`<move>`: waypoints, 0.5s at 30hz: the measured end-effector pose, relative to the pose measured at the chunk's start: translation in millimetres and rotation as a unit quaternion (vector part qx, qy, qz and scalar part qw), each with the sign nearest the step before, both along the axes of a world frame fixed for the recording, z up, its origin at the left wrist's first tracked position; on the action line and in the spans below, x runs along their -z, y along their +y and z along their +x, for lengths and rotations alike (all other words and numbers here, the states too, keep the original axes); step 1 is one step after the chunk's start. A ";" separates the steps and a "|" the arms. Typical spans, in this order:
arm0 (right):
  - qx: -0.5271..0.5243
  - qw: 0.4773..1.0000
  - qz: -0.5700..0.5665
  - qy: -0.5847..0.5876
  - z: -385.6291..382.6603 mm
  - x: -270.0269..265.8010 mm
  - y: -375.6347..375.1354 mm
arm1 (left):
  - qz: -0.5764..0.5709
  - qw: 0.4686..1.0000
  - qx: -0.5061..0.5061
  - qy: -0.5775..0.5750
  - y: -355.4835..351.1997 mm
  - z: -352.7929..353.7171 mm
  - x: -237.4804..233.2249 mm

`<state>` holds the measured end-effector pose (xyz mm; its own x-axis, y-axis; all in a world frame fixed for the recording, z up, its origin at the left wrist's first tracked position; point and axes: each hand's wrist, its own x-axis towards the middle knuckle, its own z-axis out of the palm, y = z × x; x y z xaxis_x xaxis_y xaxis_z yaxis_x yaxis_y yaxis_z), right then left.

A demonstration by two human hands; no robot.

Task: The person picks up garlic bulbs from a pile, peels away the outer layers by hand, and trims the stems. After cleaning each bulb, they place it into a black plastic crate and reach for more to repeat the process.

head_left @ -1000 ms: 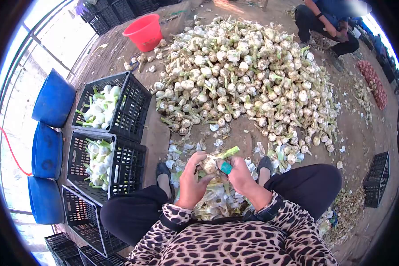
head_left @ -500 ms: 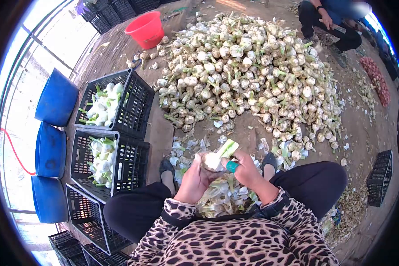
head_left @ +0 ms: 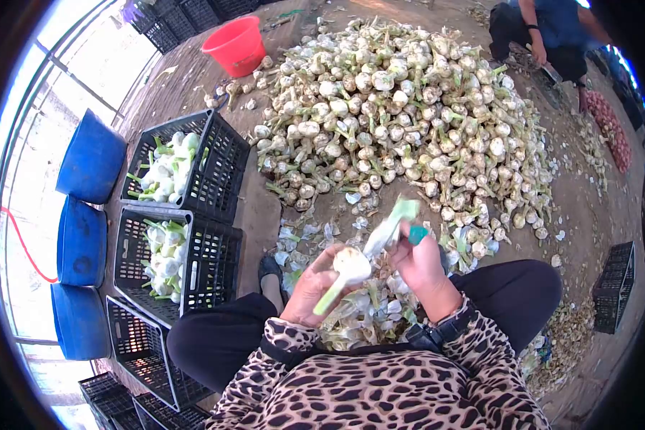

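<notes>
A garlic bulb (head_left: pixel 352 264), white with a short pale-green stem, is held by my left hand (head_left: pixel 310 287). Its root end faces up and the stem points down toward me. My right hand (head_left: pixel 418 266), wearing a green band (head_left: pixel 418 235) on a finger, is closed around a pale-green strip of garlic skin (head_left: pixel 392 228), slightly blurred. That strip stands up and leans right, just apart from the bulb. Under both hands, loose garlic peelings (head_left: pixel 369 315) lie between my legs.
A large garlic heap (head_left: pixel 408 122) lies ahead. At left stand black crates (head_left: pixel 218 172) of cleaned garlic and blue tubs (head_left: pixel 84 240). A red bucket (head_left: pixel 235 49) stands behind them. Another person (head_left: pixel 541 36) crouches far right near a red net sack (head_left: pixel 608 132).
My hands have moved apart. The skin strip has come away in my right hand, and the bulb has turned stem-down in my left. The other person has shifted and reaches lower.
</notes>
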<state>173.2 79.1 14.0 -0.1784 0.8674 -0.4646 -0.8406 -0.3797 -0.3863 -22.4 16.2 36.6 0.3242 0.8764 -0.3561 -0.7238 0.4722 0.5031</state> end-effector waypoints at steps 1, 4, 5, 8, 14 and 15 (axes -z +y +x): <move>-0.019 0.990 0.027 -0.136 3.0 0.1 5.1 | 0.003 1.000 0.008 0.007 -0.1 0.8 0.2; -0.189 0.825 0.153 -0.510 8.4 2.6 6.6 | -0.007 0.999 -0.042 -0.007 -0.4 -2.7 -1.8; -0.313 0.702 0.222 -0.600 6.3 1.4 -3.0 | -0.010 0.998 -0.062 -0.006 0.7 -4.7 -2.6; -0.465 0.483 0.345 -0.657 -3.5 -15.7 -19.6 | -0.027 0.995 -0.087 0.033 2.4 -8.7 2.8; -0.145 0.653 0.440 -0.600 -28.6 -21.6 -20.7 | -0.033 0.994 -0.078 0.063 2.6 -1.5 -2.8; -0.114 0.609 0.480 -0.621 -31.0 -18.9 -20.8 | -0.033 0.994 -0.080 0.063 2.7 -1.1 -0.8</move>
<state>142.2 58.2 32.8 -0.3730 0.8643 0.3374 0.3581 0.4696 -0.8070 -23.5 18.9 37.4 0.1308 0.8862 -0.4443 -0.7255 0.3910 0.5663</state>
